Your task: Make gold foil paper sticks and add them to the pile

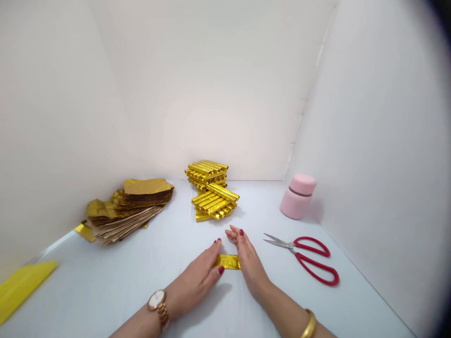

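Observation:
A folded strip of gold foil paper lies crosswise between my hands in front of me. My left hand grips its left end, thumb on the near edge and fingers on the far edge; that end is hidden under the hand. My right hand stands on its side at the strip's right end, touching it, with the fingers stretched out forward. Beyond them is a stack of folded gold paper strips, laid in crossing layers.
To the left is a thick pile of gold and brown paper sheets. A yellow sheet lies at the far left edge. On the right are red-handled scissors, blades pointing left, and a pink flask. White walls enclose the table.

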A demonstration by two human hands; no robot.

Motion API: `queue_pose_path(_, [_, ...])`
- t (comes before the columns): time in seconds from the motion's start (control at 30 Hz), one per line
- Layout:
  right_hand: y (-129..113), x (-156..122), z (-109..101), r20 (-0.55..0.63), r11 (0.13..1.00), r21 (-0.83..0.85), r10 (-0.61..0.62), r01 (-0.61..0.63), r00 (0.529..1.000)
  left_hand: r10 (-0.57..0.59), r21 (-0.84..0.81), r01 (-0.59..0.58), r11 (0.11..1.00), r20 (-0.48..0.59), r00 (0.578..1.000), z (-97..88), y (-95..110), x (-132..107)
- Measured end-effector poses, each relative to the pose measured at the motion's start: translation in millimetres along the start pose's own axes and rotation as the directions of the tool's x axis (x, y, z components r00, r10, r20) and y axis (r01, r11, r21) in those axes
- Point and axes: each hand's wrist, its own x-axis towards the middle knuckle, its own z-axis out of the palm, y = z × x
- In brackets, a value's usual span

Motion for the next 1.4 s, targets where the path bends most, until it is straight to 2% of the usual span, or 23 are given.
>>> queue_pose_path(0.03, [-1,0,0,0.003,1.0,0.002,-0.001,0.001,1.0,0.033,0.146,-0.042,0.988,0.064,0.997,-0.7,0,-2])
queue_pose_path(0.1, [-3,-1,2,0.006,1.0,0.003,-0.002,0.002,1.0,0.072,0.337,-0.116,0.934,0.142,0.987,0.0,1,-4])
queue_pose_path(0.2, [-7,-9,13,0.024,1.0,-0.003,-0.009,0.009,1.0,0.094,0.445,-0.151,0.883,0.147,0.985,3.2,3,-3])
queue_pose_path(0.27, [-8,-17,24,0.099,1.0,0.007,-0.016,0.015,0.995,0.131,0.452,-0.171,0.876,0.118,0.984,4.7,2,-2])
queue_pose_path(0.33, [-6,-23,31,0.189,0.999,0.037,-0.017,0.01,0.982,0.173,0.422,-0.189,0.887,0.077,0.982,5.5,1,-2])
queue_pose_path(0.43, [-1,-22,28,0.15,0.994,0.107,0.008,-0.024,0.989,0.182,0.341,-0.183,0.922,0.035,0.983,6.1,-3,-2])
queue_pose_path(0.5, [1,-18,16,0.079,0.99,0.14,0.023,-0.034,0.997,0.173,0.303,-0.174,0.937,0.028,0.984,6.5,-6,-3])
queue_pose_path(0.6, [-2,-16,-5,0.032,0.99,0.14,0.023,-0.027,0.999,0.187,0.267,-0.184,0.946,0.015,0.982,7.1,-9,-4])
queue_pose_path(0.7, [-10,-20,-22,0.013,1.0,-0.004,0.014,-0.014,1.0,0.186,0.247,-0.181,0.952,0.002,0.982,7.0,-9,-4])
queue_pose_path(0.8, [-16,-26,-35,0.118,0.959,-0.28,-0.016,0.048,0.993,0.163,0.269,-0.162,0.949,0.02,0.986,6.3,-9,-4])
queue_pose_path(0.9, [-19,-29,-44,0.309,0.83,-0.515,-0.054,0.214,0.95,0.146,0.297,-0.146,0.944,0.022,0.989,5.5,-12,-2])
queue_pose_path(1.0, [-20,-28,-47,0.426,0.728,-0.585,-0.098,0.357,0.899,0.16,0.278,-0.147,0.949,-0.025,0.987,4.1,-17,1])
queue_pose_path(1.13, [-23,-26,-47,0.442,0.708,-0.579,-0.145,0.405,0.885,0.176,0.137,-0.157,0.978,-0.135,0.975,0.7,-20,3])
queue_pose_path(1.27, [-23,-26,-47,0.417,0.75,-0.558,-0.116,0.355,0.901,0.055,-0.066,-0.067,0.996,-0.172,0.984,-1.2,-19,2])
queue_pose_path(1.4, [-26,-28,-45,0.304,0.833,-0.518,-0.03,0.192,0.952,-0.045,-0.194,0.008,0.981,-0.187,0.981,0.4,-19,1])
